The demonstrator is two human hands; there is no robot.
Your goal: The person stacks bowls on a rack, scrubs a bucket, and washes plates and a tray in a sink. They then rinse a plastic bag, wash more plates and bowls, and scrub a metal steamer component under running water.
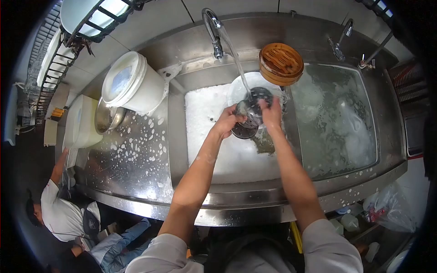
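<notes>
I am holding a strainer (pixel 249 119) over the left basin (pixel 205 136), near its back right corner; my left hand (pixel 226 122) is gripping its left edge with the fingers curled tight; my right hand (pixel 271 113) is closing over its right edge, fingers bent down onto the metal; the strainer is round, perforated and tilted toward me. I cannot tell whether it is one piece or two stacked.

Water (pixel 236 59) is running from the tap (pixel 214 27) in a slanted stream and is landing on the strainer between my hands; a white plate (pixel 236 88) is lying just behind the strainer, partly hidden by it. White foam is covering most of the left basin.

A bamboo steamer (pixel 281 63) is sitting on the ledge between the basins, just behind my right hand; the right basin (pixel 337 118) is holding cloudy water with streaks of suds; a second tap (pixel 339 43) is standing behind it.

On the counter (pixel 132 159) to my left, flecks of foam are lying scattered; a white bucket (pixel 132 82) is standing at the back, and a metal bowl (pixel 107 117) is leaning just beside it. Another person (pixel 61 214) in a white shirt is standing at the far left end of the counter, well apart from me.
</notes>
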